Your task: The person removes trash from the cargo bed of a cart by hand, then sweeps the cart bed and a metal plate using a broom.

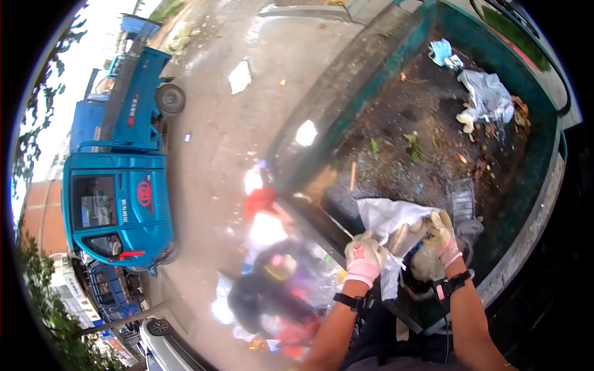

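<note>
Both hands wear pale gloves with pink cuffs, at the near corner of a green metal bin [526, 247]. My left hand [365, 252] is closed on the white bag [393, 216]; a thin stick or wire sticks up beside it. My right hand [444, 238] is closed at the right side of the same white bag, its fingers curled over the edge. Between the hands the bag hangs partly open, with pale, crumpled stuff in and below it. A clear plastic container [461, 201] lies just beyond my right hand.
Inside the bin, grey plastic [486, 93] and a blue mask-like piece [440, 52] lie on dirt at the far end. Blurred mixed rubbish [272, 284] is piled outside, left of the bin. A blue truck [120, 204] stands further left.
</note>
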A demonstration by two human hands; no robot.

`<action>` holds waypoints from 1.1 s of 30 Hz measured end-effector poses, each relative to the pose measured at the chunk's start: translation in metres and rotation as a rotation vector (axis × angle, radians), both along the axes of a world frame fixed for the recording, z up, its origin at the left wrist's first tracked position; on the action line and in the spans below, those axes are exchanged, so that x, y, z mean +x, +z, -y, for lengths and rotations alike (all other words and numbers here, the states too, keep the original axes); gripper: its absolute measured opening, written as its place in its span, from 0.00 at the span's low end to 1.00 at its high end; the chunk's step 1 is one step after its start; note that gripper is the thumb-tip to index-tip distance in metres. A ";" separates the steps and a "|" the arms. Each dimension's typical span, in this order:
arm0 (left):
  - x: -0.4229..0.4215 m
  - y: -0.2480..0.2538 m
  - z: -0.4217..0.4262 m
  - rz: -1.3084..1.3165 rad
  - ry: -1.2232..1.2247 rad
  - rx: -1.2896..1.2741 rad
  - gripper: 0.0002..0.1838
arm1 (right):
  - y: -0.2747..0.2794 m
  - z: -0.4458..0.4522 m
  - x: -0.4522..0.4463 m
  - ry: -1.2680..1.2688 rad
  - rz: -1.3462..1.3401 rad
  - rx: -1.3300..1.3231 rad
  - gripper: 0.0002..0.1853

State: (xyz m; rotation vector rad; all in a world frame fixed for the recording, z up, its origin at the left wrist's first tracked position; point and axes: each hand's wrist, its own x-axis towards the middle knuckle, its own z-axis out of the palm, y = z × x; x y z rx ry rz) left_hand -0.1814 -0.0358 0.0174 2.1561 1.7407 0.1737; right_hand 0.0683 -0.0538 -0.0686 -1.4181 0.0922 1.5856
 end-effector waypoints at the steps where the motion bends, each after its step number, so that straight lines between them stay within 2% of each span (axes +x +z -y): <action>1: 0.005 0.016 -0.005 -0.022 0.028 -0.212 0.14 | 0.010 -0.011 0.000 0.037 0.125 -0.250 0.33; 3: 0.001 0.005 0.003 -0.041 0.061 -0.212 0.16 | -0.047 -0.014 -0.006 0.288 0.390 -0.218 0.26; 5: 0.000 0.004 0.001 0.043 0.145 -0.227 0.17 | -0.115 0.000 0.002 0.473 0.710 -0.033 0.19; 6: 0.001 0.009 -0.004 0.092 0.183 -0.254 0.18 | -0.130 0.000 0.004 0.560 0.871 0.062 0.16; 9: 0.003 0.023 -0.009 0.260 0.283 -0.223 0.17 | -0.058 -0.007 -0.012 0.245 0.512 0.190 0.10; 10: 0.008 0.026 -0.011 0.305 0.283 -0.145 0.16 | -0.013 -0.010 -0.017 0.259 0.531 0.240 0.08; 11: 0.010 0.029 -0.010 0.340 0.294 -0.068 0.14 | -0.007 -0.008 -0.018 0.291 0.442 0.261 0.08; 13: 0.021 0.028 -0.008 0.344 0.327 -0.105 0.13 | 0.003 0.007 -0.029 0.368 0.249 0.289 0.07; 14: 0.028 0.024 -0.005 0.411 0.337 -0.114 0.13 | 0.029 0.010 -0.037 0.379 0.257 0.246 0.06; 17: 0.057 0.012 0.008 0.574 0.341 -0.174 0.14 | 0.057 0.021 -0.045 0.448 0.371 0.283 0.06; 18: 0.064 0.024 0.008 0.587 0.363 -0.340 0.15 | 0.033 0.030 -0.040 0.497 0.497 0.345 0.07; 19: 0.070 0.023 0.014 0.576 0.388 -0.387 0.16 | 0.035 0.039 -0.040 0.517 0.544 0.359 0.07; 21: 0.078 0.006 0.030 0.680 0.467 -0.344 0.17 | 0.040 0.046 -0.037 0.554 0.637 0.395 0.07; 25: 0.084 0.016 0.046 0.747 0.565 -0.510 0.18 | 0.060 0.062 -0.030 0.535 0.459 0.333 0.08; 27: 0.087 0.027 0.052 0.784 0.623 -0.586 0.20 | 0.070 0.068 -0.025 0.626 0.642 0.372 0.08; 28: 0.084 0.040 0.051 0.888 0.664 -0.755 0.25 | 0.076 0.073 -0.023 0.657 0.743 0.404 0.09; 29: 0.084 0.042 0.052 0.833 0.656 -0.746 0.24 | 0.085 0.086 -0.019 0.691 0.847 0.426 0.09; 31: 0.089 0.034 0.069 0.997 0.738 -0.748 0.21 | 0.145 0.080 -0.037 0.697 1.092 0.645 0.07; 32: 0.088 0.054 0.075 1.048 0.774 -0.731 0.19 | 0.166 0.076 -0.039 0.856 1.195 0.658 0.04; 33: 0.078 0.074 0.077 1.098 0.817 -0.710 0.18 | 0.178 0.081 -0.041 0.896 1.256 0.775 0.03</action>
